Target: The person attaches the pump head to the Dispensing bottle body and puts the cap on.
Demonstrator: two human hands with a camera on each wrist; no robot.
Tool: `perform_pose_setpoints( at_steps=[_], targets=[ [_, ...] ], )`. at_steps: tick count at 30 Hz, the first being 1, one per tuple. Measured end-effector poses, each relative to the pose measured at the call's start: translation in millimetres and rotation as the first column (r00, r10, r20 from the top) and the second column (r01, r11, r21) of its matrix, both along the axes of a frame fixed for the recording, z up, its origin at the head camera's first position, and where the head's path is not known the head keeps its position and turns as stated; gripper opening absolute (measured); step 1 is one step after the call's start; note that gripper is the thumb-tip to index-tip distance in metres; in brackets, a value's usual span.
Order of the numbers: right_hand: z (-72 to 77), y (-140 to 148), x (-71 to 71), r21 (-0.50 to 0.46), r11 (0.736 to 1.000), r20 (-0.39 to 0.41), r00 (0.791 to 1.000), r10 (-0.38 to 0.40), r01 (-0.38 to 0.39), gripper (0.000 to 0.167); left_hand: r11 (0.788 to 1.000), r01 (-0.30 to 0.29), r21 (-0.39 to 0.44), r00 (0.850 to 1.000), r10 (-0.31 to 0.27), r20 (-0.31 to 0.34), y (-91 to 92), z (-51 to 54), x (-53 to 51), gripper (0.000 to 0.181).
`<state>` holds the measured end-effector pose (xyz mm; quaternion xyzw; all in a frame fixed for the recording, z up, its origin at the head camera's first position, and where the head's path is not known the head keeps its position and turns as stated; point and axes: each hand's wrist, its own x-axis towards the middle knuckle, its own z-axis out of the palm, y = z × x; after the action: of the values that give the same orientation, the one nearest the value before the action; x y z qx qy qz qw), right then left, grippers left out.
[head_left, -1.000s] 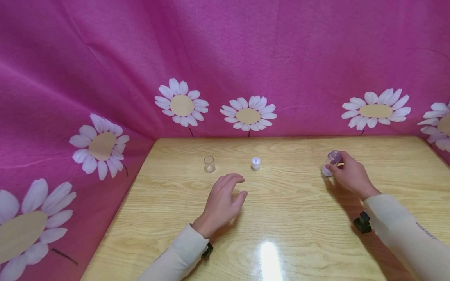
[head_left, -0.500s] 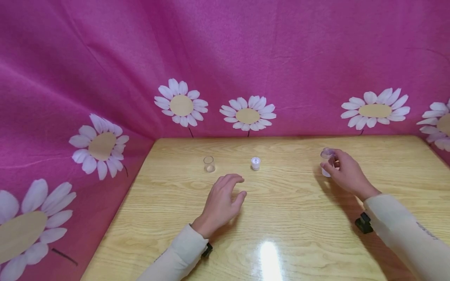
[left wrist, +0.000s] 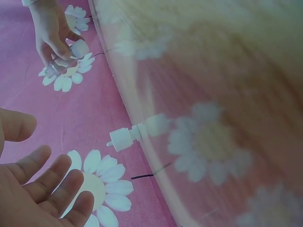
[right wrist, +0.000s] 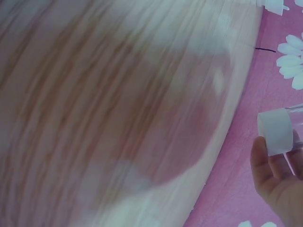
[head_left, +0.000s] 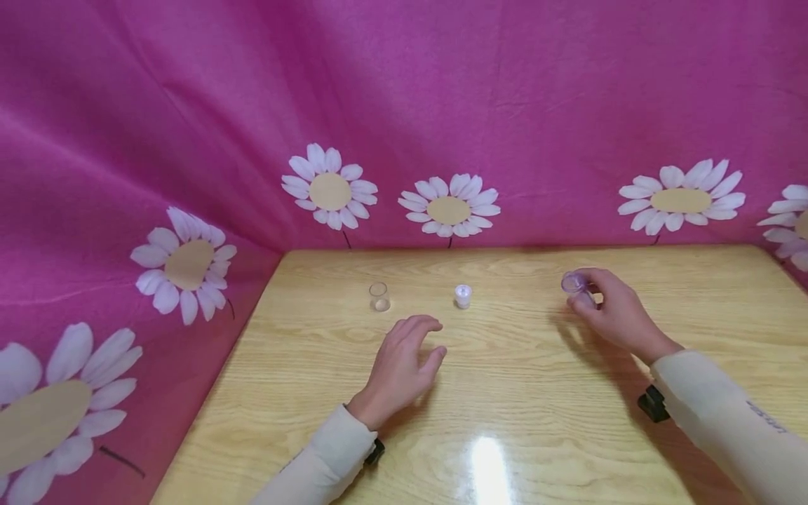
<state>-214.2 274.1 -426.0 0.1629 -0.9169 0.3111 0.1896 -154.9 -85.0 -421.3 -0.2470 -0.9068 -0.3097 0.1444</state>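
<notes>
Left hand (head_left: 399, 372): idle over the bench (head_left: 543, 414), its fingers loosely bent and empty, the right hand (head_left: 623, 315) bearing the only load. Right fingers pinch a clear container (head_left: 572, 283) with a white end (right wrist: 275, 132), raised, tilted, gripped side-on, seemingly so the clear end is free. Beyond the left hand: white fitting (head_left: 463, 297) and clear cup (head_left: 379, 297), upright, apart, presumably stable on their bases.

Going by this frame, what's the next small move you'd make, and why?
I'd probably bring the left hand forward to pinch the small white piece. That hand is open and holds nothing, and the piece stands on the table just beyond its fingertips, while the right hand is occupied gripping the clear container.
</notes>
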Motion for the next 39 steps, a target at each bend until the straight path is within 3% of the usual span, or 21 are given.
perform_pose_setpoints(
  at_steps=[9, 23, 39],
  targets=[
    [4.7, -7.2, 1.7, 0.038, 0.998, 0.026, 0.999, 0.039, -0.04, 0.043, 1.0, -0.008, 0.001, 1.0, 0.008, 0.019, 1.4, 1.4, -0.5, 0.032],
    [7.2, -28.2, 3.2, 0.054, 0.995, -0.106, 0.99, 0.092, -0.087, 0.043, 1.0, -0.002, 0.006, 1.0, 0.002, 0.028, -0.4, 3.0, -1.6, 0.031],
    [9.7, -40.0, 8.0, 0.045, 0.99, 0.007, 0.991, 0.135, -0.135, 0.04, 1.0, -0.007, 0.004, 1.0, 0.007, 0.018, -1.2, 11.5, -7.0, 0.032]
  ],
)
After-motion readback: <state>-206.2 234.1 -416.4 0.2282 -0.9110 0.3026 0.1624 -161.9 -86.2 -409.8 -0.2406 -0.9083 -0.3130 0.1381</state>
